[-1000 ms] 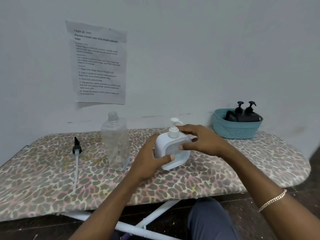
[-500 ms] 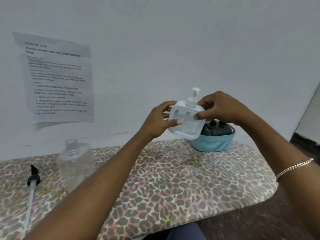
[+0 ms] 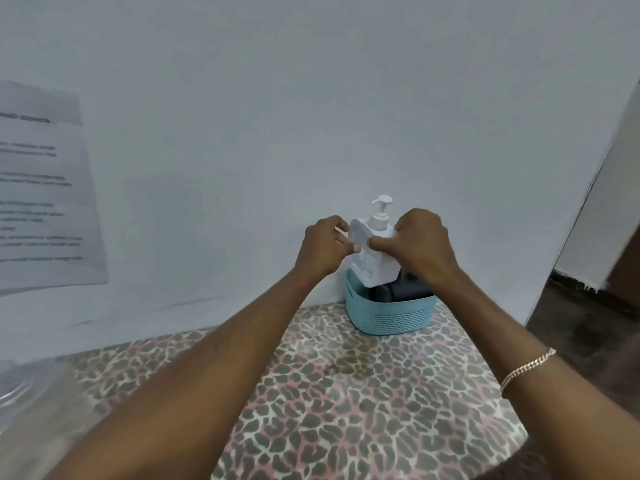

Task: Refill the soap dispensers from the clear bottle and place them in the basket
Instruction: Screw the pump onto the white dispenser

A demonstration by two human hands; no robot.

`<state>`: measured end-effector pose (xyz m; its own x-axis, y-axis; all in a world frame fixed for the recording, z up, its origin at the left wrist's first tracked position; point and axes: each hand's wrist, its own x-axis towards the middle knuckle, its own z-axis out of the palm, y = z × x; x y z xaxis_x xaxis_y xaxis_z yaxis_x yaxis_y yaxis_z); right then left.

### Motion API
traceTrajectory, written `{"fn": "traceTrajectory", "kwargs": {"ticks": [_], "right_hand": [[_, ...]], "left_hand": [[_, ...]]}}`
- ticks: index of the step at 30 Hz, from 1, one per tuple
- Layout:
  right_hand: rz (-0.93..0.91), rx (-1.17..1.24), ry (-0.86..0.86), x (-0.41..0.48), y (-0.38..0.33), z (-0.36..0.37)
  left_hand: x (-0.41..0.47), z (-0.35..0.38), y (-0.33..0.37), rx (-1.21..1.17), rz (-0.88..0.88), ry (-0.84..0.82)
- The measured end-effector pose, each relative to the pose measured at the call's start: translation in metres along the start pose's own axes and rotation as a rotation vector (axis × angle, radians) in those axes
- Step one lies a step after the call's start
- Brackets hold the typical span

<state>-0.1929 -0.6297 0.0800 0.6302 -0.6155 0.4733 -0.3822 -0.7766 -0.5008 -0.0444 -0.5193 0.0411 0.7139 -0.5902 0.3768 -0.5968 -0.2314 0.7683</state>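
Note:
A white square soap dispenser (image 3: 375, 265) with a white pump top hangs tilted above the left side of the teal basket (image 3: 391, 315), its lower corner dipping below the rim. My left hand (image 3: 323, 249) grips its left edge. My right hand (image 3: 417, 245) grips its right shoulder. Dark dispensers (image 3: 403, 289) lie inside the basket, partly hidden behind the white one. The clear bottle (image 3: 24, 403) is a blurred shape at the far left edge.
The basket stands at the back of the leopard-print board (image 3: 346, 393), close to the white wall. A printed sheet (image 3: 41, 202) hangs on the wall at left. The board's rounded end drops off at right to a dark floor (image 3: 588, 327).
Both hands lifted the white dispenser off the board and carried it right and back, until it hangs over the basket. The view has swung right, so the clear bottle slid to the left edge.

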Motion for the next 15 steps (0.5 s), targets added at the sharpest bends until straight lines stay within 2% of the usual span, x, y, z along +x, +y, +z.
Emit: {"fn": "traceTrajectory", "kwargs": {"ticks": [15], "right_hand": [[0.069, -0.127, 0.017, -0.007, 0.027, 0.071]], "left_hand": [[0.017, 0.041, -0.049, 0.051, -0.049, -0.055]]}}
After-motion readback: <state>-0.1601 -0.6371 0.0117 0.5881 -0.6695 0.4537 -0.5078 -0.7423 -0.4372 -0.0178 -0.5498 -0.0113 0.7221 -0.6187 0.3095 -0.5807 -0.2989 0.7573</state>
